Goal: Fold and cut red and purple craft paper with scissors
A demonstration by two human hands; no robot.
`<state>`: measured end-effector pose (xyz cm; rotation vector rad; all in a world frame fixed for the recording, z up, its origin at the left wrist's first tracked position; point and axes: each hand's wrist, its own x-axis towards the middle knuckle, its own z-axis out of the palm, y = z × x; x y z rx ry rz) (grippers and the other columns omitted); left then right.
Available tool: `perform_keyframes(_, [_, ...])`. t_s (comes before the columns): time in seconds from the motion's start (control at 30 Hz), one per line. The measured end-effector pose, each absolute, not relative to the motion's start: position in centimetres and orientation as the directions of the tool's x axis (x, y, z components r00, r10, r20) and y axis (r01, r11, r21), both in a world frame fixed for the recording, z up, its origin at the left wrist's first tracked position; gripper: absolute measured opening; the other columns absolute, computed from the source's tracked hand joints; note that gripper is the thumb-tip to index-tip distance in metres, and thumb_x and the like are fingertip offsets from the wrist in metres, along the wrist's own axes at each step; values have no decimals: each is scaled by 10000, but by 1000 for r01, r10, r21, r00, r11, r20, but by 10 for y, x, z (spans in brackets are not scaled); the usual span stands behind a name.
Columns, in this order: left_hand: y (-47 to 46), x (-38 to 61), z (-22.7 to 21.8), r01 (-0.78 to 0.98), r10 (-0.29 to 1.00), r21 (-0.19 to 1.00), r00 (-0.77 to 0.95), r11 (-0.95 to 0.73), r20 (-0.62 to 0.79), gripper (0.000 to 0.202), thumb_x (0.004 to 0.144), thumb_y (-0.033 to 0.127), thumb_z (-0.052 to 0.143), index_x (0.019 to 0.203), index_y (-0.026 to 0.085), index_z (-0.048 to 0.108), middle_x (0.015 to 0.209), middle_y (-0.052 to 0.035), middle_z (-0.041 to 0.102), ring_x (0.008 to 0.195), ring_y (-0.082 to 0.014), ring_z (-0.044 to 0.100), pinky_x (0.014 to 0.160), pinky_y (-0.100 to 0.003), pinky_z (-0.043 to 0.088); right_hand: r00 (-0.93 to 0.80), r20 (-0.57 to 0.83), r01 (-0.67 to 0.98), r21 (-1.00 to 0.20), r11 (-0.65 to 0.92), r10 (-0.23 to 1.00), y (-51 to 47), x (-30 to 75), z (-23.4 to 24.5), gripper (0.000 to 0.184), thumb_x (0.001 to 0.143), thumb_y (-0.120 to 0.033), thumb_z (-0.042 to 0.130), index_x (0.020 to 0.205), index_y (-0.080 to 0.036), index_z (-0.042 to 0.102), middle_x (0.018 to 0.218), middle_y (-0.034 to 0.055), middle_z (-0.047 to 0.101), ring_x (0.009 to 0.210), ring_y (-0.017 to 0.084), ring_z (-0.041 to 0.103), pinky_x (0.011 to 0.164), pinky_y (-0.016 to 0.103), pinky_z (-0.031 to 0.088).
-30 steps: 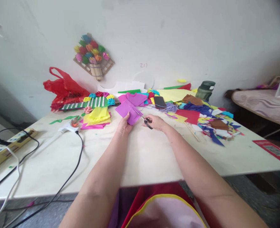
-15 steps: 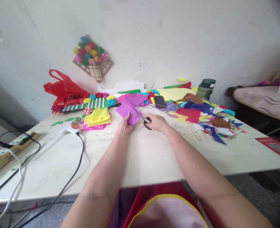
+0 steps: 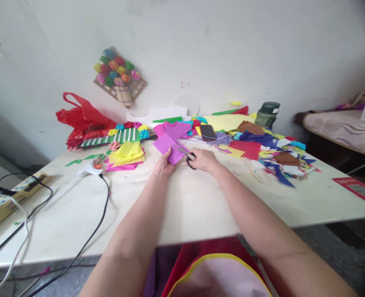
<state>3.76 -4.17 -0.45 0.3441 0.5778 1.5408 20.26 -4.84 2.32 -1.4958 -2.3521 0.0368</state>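
Note:
My left hand pinches the lower edge of a purple paper sheet, thumb on top. The fingers of my right hand are closed round the black handles of a pair of scissors. Its blades lie across the purple paper and point up and to the left. More purple and magenta paper lies just behind the held sheet. To the left is a stack of yellow crepe paper on top of pink sheets.
A hot glue gun with a black cord lies at left, near a power strip. Behind are a red plastic bag and paper flowers. Rightward are a phone, colourful paper scraps and a green bottle.
The purple paper has shifted slightly to the right and down in my left hand. Both hands keep their grips, and the scissors stay across the paper.

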Motion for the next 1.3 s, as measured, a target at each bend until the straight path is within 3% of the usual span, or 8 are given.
perform_keyframes(0.37, [-41,36,-4,-845,985,534,-76,19,-155,170,808,101,534,956,139,608,846,-68,672,832,-178,648,857,-352,508,-412,292,855,-205,477,863,-52,206,28,485,677,-621,554,1014,-277,617,904,18,692,845,215,627,675,285,413])
perform_keyframes(0.6, [-43,37,-3,-845,983,534,-78,21,-163,159,807,100,532,938,140,613,892,-85,675,909,-191,636,878,-348,495,-389,305,855,-232,464,869,-52,201,26,558,685,-588,578,1117,-238,526,921,41,687,874,232,628,705,303,413])
perform_keyframes(0.77, [-43,37,-2,-854,983,520,-77,23,-169,193,808,92,530,983,135,598,882,-83,678,849,-181,648,862,-359,505,-377,328,866,-206,455,866,-51,202,25,550,697,-588,566,1106,-227,494,900,49,686,853,236,632,689,304,408])
perform_keyframes(0.93, [-43,38,-1,-848,981,530,-85,20,-173,157,820,86,507,938,130,601,835,-66,674,790,-160,651,853,-342,509,-386,318,873,-176,454,866,-51,203,26,539,699,-579,572,1100,-228,489,878,44,686,846,239,634,686,306,408])
perform_keyframes(1.3, [-45,40,1,-842,986,538,-70,22,-149,154,822,103,509,927,140,615,876,-75,668,842,-173,641,860,-335,501,-388,319,875,-168,455,865,-53,202,28,539,719,-566,563,1125,-221,477,943,67,682,895,254,628,705,310,408])
